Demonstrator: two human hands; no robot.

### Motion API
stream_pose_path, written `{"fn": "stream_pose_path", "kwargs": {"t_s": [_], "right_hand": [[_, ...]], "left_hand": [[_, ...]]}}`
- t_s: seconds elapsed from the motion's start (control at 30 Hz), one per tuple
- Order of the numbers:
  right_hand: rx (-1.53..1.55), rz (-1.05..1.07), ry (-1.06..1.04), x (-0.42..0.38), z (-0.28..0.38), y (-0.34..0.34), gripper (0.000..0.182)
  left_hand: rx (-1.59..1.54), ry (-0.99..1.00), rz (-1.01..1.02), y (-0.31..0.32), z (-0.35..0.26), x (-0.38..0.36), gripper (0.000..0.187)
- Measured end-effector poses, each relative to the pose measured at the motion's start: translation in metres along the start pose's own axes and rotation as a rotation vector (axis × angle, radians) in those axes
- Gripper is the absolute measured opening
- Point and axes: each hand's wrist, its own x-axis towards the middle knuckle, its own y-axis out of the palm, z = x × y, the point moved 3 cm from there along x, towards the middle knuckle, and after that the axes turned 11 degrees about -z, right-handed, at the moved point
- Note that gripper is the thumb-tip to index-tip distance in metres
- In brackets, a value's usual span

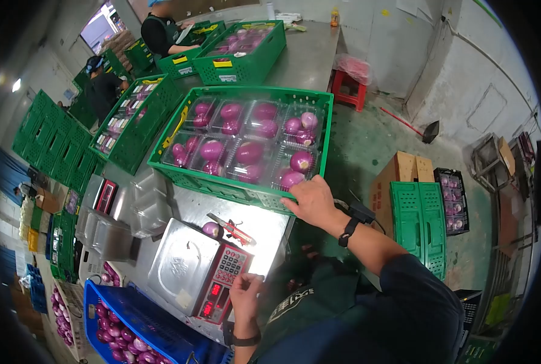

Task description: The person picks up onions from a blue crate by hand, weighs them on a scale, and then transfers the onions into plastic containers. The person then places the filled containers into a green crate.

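Observation:
My right hand point(313, 204) grips the near right corner of a green crate point(222, 192), fingers over its rim. Inside the crate, clear plastic boxes hold peeled purple onions point(249, 153). My left hand point(246, 294) is closed, fingers curled together above the red keypad end of a weighing scale point(182, 267); whatever it may hold is hidden. The scale's metal pan carries no onions, and its red digits are lit. Beside the scale lie a single onion point(211, 229) and a knife-like tool with a red handle point(239, 233).
Empty clear boxes point(149, 203) are stacked left of the scale. A blue crate point(182, 337) of loose onions stands below it. Filled green crates point(240, 54) line the steel table, where a co-worker point(161, 30) stands. A red stool point(348, 91) and folded green crates point(417, 224) are rightward.

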Motion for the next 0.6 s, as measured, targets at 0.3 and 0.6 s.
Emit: {"fn": "stream_pose_path", "kwargs": {"t_s": [0.3, 0.6], "right_hand": [[0.114, -0.068, -0.097, 0.013, -0.055, -0.005, 0.029], [0.313, -0.023, -0.145, 0.070, -0.229, -0.031, 0.031]], "left_hand": [[-0.137, 0.122, -0.139, 0.065, -0.048, 0.037, 0.010], [-0.152, 0.291, -0.390, 0.154, -0.068, 0.100, 0.011]]}}
